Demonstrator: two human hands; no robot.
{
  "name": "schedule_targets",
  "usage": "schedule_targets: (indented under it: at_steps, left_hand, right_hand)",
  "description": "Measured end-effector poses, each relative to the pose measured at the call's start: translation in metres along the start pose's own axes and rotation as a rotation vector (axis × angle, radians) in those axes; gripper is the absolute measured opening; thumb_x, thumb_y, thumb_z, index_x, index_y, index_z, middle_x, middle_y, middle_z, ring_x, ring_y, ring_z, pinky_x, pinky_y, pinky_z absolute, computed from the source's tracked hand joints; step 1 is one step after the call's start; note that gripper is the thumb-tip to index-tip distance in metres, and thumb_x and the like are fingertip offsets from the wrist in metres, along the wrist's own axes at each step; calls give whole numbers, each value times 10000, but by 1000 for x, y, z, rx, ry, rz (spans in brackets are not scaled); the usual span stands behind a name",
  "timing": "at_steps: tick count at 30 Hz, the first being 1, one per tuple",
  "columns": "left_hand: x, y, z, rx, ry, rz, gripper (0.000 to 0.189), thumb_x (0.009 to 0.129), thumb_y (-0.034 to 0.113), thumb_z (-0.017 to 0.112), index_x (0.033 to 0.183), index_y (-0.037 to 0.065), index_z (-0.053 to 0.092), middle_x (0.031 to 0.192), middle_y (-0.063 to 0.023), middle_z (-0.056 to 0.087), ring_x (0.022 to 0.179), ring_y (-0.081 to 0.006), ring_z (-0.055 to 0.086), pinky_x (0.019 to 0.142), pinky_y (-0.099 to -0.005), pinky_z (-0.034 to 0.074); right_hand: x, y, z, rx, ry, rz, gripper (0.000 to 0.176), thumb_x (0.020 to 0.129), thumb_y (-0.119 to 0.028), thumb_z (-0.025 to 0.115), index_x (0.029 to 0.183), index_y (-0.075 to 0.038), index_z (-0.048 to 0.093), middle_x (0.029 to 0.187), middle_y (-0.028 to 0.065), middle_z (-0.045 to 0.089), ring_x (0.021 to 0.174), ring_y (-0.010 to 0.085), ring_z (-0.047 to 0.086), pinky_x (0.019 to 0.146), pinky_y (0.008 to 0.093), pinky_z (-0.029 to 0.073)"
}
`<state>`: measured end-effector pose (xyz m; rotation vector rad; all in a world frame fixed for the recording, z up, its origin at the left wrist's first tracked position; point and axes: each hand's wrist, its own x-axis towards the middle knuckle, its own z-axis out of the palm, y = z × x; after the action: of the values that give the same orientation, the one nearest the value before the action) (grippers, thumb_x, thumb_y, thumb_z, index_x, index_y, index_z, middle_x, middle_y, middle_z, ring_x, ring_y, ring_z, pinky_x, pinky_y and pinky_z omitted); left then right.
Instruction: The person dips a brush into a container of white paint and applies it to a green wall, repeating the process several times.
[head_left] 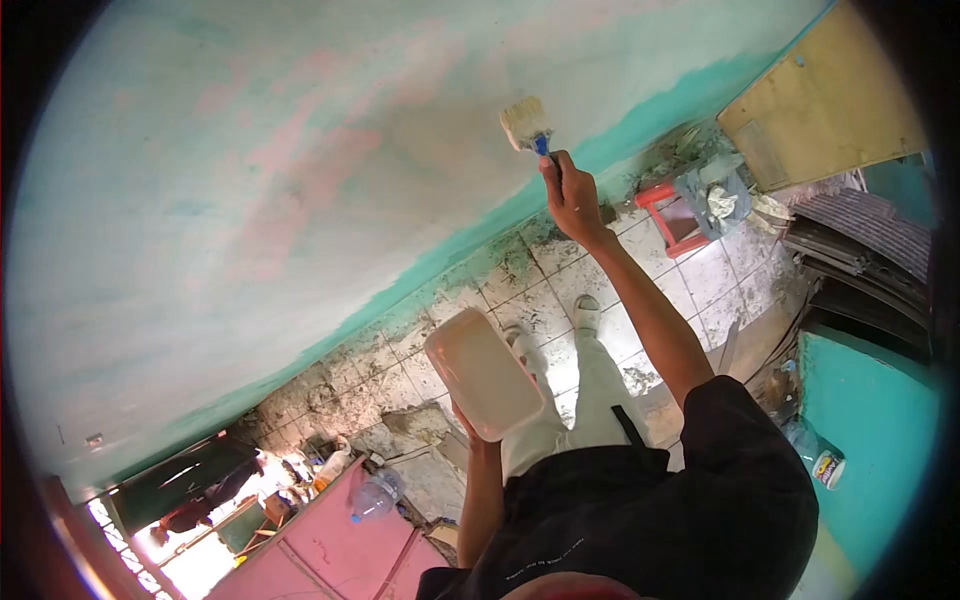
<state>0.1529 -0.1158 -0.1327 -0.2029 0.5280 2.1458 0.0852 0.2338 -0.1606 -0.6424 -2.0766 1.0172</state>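
Note:
My right hand [572,200] is wrapped round the handle of a paintbrush [526,125] with wide pale bristles and a blue ferrule. The bristles overlap the wall [420,130], which is whitish with pink and green patches and a teal band along its foot. Lower down, in front of my legs, my left hand [466,425] grips a pale plastic container [482,375] from its underside and near edge. Most of the left fingers are hidden behind the container.
A red stool [670,225] with a grey-blue bag stands by the wall. Paint-stained tiles [545,310] cover the floor. A pink board [345,540] and a plastic bottle [377,495] lie at lower left. Corrugated sheets [870,240] and a teal surface [865,410] stand at right.

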Motion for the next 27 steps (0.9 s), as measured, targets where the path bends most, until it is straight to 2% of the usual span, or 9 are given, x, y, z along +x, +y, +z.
schedule_targets:
  at_steps: [4,6,9,12,14,18,22,25,27]
  left_hand:
    - [-2,7,-19,17,6,-50,725,1010,535,430,1563,99,261,1539,-201,387,1255,-357,546,1022,-536,491]
    - [2,15,-54,-203,115,-149,844,915,673,454,1529,107,338,1439,-215,490,1271,-453,520,1039,-649,434]
    - [1,24,-77,-4,137,-131,829,920,661,454,1530,112,337,1434,-221,492,1271,-459,517,1026,-657,440]
    - [6,36,-41,85,116,-164,701,1012,485,458,1562,96,264,1542,-172,387,1210,-331,577,971,-521,534]
    - [8,42,-57,61,101,-177,700,1013,490,451,1561,97,267,1541,-169,391,1214,-327,574,974,-527,530]
    - [10,42,-57,2,82,-172,696,1017,492,440,1558,88,272,1539,-169,394,1210,-320,576,975,-528,527]
    - [5,43,-75,43,150,-174,685,1025,476,436,1554,71,276,1533,-165,403,1199,-304,581,965,-507,533]
    - [11,46,-72,93,73,-130,676,1030,462,438,1549,57,282,1513,-165,424,1176,-287,594,960,-477,535]
    - [8,48,-81,-83,102,-266,670,1031,458,442,1545,57,288,1498,-168,443,1162,-279,603,965,-462,535]
  right_hand:
    - [-22,90,64,-296,-161,25,265,1060,-275,463,1053,-16,521,560,122,564,464,319,571,423,424,414]
    - [-41,131,80,-453,-322,140,297,1057,-278,432,1110,-8,544,568,131,607,463,330,599,402,423,464]
    - [-70,198,92,-539,-372,110,283,1053,-273,444,1057,-14,556,547,140,592,462,344,599,409,444,462]
    - [-34,76,41,-380,-145,224,258,1046,-259,458,987,-26,552,534,130,581,465,361,596,444,463,489]
    - [-2,-2,5,-268,-63,170,291,1050,-283,463,933,-26,532,554,158,570,479,385,583,457,477,465]
    - [25,-35,3,-206,3,103,298,1059,-292,447,937,-25,496,579,199,574,525,421,598,474,504,458]
    - [-6,79,73,-489,-174,150,304,1042,-269,451,1160,9,488,596,202,615,556,399,649,511,504,531]
    - [-50,161,90,-560,-407,278,337,1037,-301,447,1079,18,548,639,232,631,588,415,656,537,532,534]
    - [-65,180,84,-580,-330,163,310,1037,-287,456,968,3,541,609,217,607,542,416,622,517,519,505]
